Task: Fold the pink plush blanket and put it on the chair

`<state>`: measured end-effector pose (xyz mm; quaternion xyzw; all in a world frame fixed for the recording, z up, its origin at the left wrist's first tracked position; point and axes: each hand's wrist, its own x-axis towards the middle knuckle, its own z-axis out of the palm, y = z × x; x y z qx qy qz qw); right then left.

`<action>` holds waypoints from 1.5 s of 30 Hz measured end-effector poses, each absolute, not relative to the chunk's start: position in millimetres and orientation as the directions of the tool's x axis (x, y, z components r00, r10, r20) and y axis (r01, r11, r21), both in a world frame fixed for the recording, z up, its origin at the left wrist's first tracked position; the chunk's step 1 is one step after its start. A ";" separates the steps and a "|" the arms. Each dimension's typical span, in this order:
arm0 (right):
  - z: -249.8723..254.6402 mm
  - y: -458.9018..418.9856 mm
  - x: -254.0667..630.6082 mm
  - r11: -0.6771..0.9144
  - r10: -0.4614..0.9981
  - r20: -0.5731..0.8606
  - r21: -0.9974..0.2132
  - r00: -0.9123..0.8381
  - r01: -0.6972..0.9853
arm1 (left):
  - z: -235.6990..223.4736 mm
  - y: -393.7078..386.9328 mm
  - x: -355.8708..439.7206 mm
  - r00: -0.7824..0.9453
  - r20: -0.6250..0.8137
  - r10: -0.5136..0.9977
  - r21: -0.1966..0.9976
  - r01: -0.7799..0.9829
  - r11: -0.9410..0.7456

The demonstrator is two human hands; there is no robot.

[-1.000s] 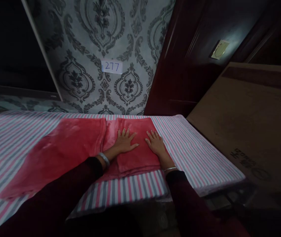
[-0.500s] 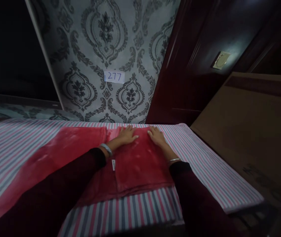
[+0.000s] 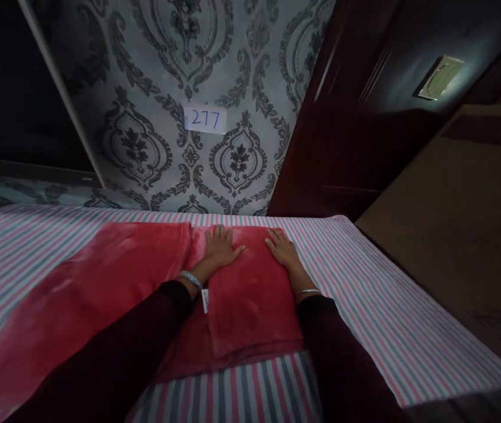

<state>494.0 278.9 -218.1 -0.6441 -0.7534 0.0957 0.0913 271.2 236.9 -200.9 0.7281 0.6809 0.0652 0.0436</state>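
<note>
A red blanket (image 3: 254, 299) lies on the striped cloth, its right part folded over into a panel and its left part spread toward the lower left. My left hand (image 3: 220, 248) rests flat on the upper left of the folded panel, fingers spread, thumb pointing right. At the panel's upper right edge lies my right hand (image 3: 283, 249), palm down with fingers extended. Neither hand grips the fabric. A small white label (image 3: 205, 301) shows beside the fold, just below my left wrist.
A striped cloth (image 3: 365, 294) covers the surface under the blanket. Behind it rises a patterned wall with a paper marked 277 (image 3: 205, 119). A dark screen (image 3: 21, 94) is at the left. A large cardboard box (image 3: 457, 223) stands close on the right.
My left hand has shifted slightly left and nearer to me, its fingers now pointing more directly away. The right hand stays at the panel's right edge. The view has moved a little closer.
</note>
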 end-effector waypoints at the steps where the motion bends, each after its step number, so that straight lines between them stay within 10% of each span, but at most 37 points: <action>1: -214.9 278.5 493.0 0.151 0.988 0.006 -0.268 -0.155 0.952 | -198.4 239.3 269.2 0.076 0.012 0.997 0.163 0.984 -0.077; 7: -178.9 256.4 500.8 0.116 0.981 -0.110 -0.315 -0.158 0.942 | -159.2 245.5 247.4 0.194 -0.193 0.962 0.223 0.963 -0.150; 16: -215.6 134.4 532.6 0.183 0.977 0.138 -0.122 -0.165 0.976 | -199.3 108.6 291.1 0.556 0.022 0.831 0.185 0.815 -0.549; 28: -234.9 122.3 534.4 0.140 0.984 0.134 -0.165 -0.119 0.976 | -183.1 74.8 262.0 0.626 -0.054 0.778 0.324 0.748 -0.580; 38: -226.8 38.9 426.1 0.438 0.897 0.169 -0.199 -0.409 0.877 | -174.5 37.0 132.9 0.127 0.024 0.992 0.185 0.974 -0.129; 45: -242.2 13.7 394.3 0.382 0.916 0.184 -0.136 -0.355 0.914 | -205.9 11.5 149.0 0.133 0.019 0.991 0.140 0.981 -0.134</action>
